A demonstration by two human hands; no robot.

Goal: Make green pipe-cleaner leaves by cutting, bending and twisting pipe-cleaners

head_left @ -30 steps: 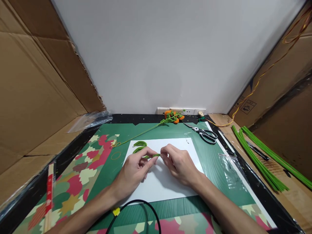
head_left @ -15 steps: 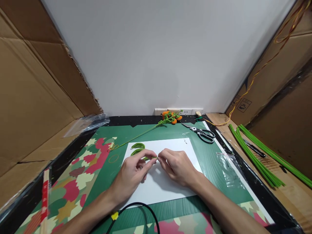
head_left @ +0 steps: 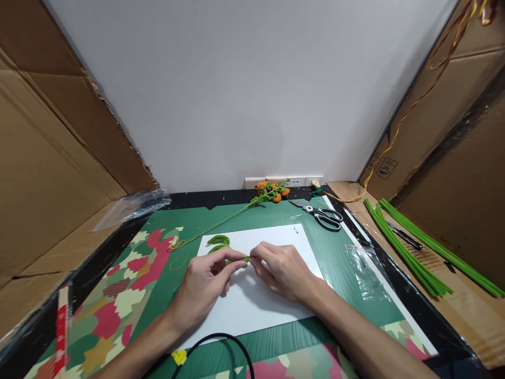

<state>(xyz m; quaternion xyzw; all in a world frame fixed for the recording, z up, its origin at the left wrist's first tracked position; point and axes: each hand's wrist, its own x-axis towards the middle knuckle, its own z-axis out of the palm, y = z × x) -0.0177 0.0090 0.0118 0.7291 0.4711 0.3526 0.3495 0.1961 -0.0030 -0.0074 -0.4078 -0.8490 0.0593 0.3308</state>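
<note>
Above a white sheet of paper (head_left: 272,310), my left hand (head_left: 211,276) and my right hand (head_left: 278,269) meet at the fingertips. Between them runs a short length of green pipe cleaner (head_left: 240,259), pinched by the left thumb and forefinger. The right thumb and forefinger close on its right end. Much of the piece is hidden by the fingers. Behind my left hand, a looped green pipe-cleaner leaf (head_left: 218,240) lies on the paper, with a second one partly covered by the hand.
An orange flower stem (head_left: 272,192) lies at the back beside black-handled scissors (head_left: 321,215). Bundles of green pipe cleaners (head_left: 410,255) and a utility knife (head_left: 406,237) are at right. A clear plastic bag (head_left: 366,273) lies nearer. A black cable (head_left: 221,335) loops in front.
The fingertips have drawn slightly apart, and more of the green pipe cleaner shows between them. The whole view has shifted a little, with things appearing further left.
</note>
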